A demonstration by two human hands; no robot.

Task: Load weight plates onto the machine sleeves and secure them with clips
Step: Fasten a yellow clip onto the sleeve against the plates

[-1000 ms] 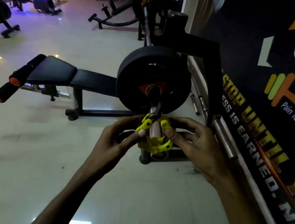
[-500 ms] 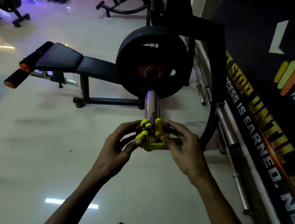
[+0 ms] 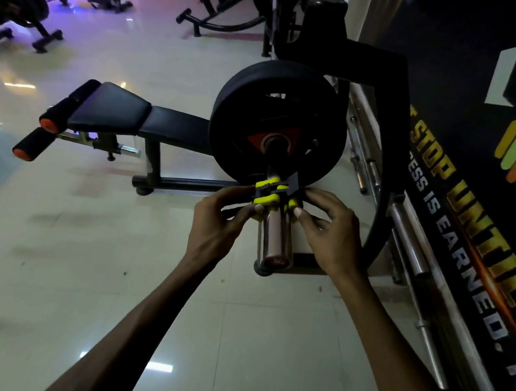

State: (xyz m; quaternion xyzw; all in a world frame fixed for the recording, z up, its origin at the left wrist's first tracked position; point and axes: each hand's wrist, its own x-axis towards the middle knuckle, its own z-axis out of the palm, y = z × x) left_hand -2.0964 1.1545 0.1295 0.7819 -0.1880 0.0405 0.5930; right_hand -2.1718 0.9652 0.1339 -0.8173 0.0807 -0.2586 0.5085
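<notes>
Yellow-and-black plastic clip [image 3: 275,194] rings the chrome steel sleeve [image 3: 275,241] at frame centre; your left hand [image 3: 216,219] and right hand [image 3: 328,228] pinch it, near the black round weight plate [image 3: 278,122].

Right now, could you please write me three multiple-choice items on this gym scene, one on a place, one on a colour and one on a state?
1. Where is the clip?
A. on the floor
B. on the sleeve, between the weight plate and the sleeve's free end
C. on the bench pad

2. What colour are the clip's grips?
A. red
B. white
C. yellow

3. What are the hands doing?
A. both hold the clip
B. only the left hand touches it
C. both hang idle

Answers:
1 B: the clip rings the sleeve, and bare chrome sticks out on the near side of it.
2 C: its grips are bright yellow on a black body.
3 A: the left hand and the right hand each pinch one side of it.
</notes>
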